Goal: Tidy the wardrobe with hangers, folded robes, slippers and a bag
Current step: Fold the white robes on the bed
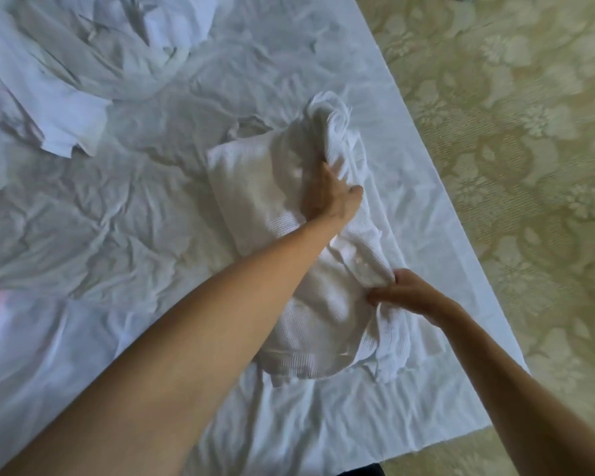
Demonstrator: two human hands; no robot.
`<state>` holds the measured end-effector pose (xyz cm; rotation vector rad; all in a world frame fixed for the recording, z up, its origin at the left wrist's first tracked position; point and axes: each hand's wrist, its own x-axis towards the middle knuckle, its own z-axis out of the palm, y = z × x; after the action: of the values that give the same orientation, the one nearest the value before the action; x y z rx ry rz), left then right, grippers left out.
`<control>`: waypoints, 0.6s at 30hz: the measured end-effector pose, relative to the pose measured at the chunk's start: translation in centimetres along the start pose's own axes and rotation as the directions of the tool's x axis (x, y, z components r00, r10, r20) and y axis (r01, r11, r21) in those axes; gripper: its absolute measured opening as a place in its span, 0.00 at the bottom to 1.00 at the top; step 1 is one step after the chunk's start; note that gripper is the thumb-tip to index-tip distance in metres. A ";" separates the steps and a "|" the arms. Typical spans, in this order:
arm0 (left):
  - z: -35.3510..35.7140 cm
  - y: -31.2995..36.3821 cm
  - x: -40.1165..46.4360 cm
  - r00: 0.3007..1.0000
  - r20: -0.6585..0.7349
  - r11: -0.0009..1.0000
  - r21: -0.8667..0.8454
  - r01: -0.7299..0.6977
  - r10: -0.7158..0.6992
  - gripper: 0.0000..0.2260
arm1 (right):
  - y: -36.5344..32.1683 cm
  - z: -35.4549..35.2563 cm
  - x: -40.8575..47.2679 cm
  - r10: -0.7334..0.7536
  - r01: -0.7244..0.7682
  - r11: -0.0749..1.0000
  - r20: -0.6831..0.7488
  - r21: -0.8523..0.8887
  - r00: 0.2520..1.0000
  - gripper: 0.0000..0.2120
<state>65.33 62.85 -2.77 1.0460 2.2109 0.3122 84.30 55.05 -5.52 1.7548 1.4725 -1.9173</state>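
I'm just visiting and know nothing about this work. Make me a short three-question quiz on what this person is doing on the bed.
1. True or false: the waffle-weave robe lies on the white bed sheet.
2. Which hand reaches farther up the robe, pushing into the bunched cloth?
A. left hand
B. right hand
3. Fill in: the floor beside the bed is covered by a pale green ____ with a flower pattern.

Key
1. True.
2. A. The right hand pinches a fold at the robe's near edge.
3. Carpet.
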 end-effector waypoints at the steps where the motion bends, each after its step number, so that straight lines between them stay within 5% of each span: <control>1: -0.7 -0.4 0.0 0.999 -0.031 0.999 0.024 -0.022 0.022 0.26 | -0.8 -0.8 0.0 0.013 -0.013 0.999 0.011 -0.035 1.000 0.28; 4: -3.9 -3.3 0.6 0.971 -0.202 0.992 0.033 -0.124 0.128 0.21 | -5.5 -3.6 0.7 -0.019 0.013 0.994 -0.061 -0.106 0.998 0.54; 7: -7.2 -8.1 4.0 0.928 -0.365 0.995 -0.039 -0.091 0.071 0.20 | -11.9 -5.6 3.5 -0.188 0.165 0.978 -0.194 -0.131 0.963 0.61; 13: -10.6 -14.5 10.9 0.925 -0.163 0.939 -0.065 0.336 -0.343 0.52 | -21.3 -5.6 11.5 -0.329 0.251 0.927 -0.278 -0.280 0.903 0.63; 18: -9.9 -15.3 13.8 0.940 -0.006 0.902 -0.286 0.325 -0.341 0.53 | -22.0 -4.9 15.5 -0.325 0.172 0.871 -0.278 -0.460 0.904 0.54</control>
<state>43.29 63.99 -8.90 0.4998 2.2642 0.4883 68.09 77.05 -5.66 1.8138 2.1473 -1.2586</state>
